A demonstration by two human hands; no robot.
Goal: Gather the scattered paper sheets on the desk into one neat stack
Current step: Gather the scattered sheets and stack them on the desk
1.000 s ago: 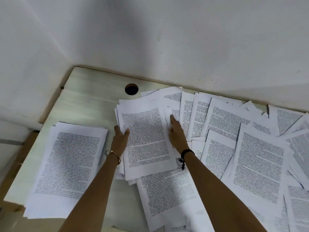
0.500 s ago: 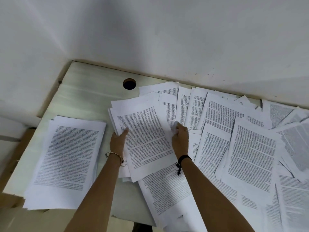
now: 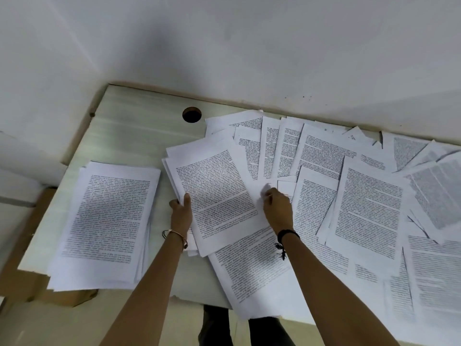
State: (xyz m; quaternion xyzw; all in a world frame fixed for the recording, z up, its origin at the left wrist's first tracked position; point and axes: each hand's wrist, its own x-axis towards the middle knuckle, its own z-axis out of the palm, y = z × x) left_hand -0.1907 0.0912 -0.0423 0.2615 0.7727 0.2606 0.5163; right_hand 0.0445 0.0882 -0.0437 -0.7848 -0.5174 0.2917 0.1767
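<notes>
A neat stack of printed sheets (image 3: 107, 221) lies at the desk's left end. In the middle, my left hand (image 3: 181, 213) grips the left edge of a small bundle of sheets (image 3: 214, 193), thumb on top. My right hand (image 3: 277, 208) has its fingers curled at the bundle's right edge and pinches a crumpled corner of paper there. Scattered printed sheets (image 3: 366, 203) overlap across the whole right half of the desk, some slipping over the near edge.
The pale wooden desk (image 3: 139, 136) sits in a corner against white walls. A round cable hole (image 3: 191, 114) lies near the back edge. A brown cardboard piece (image 3: 30, 285) shows below the desk's left end.
Both hands drew the bundle toward the left and near side. My right hand went from flat fingers on the sheets to curled fingers pinching the paper's edge.
</notes>
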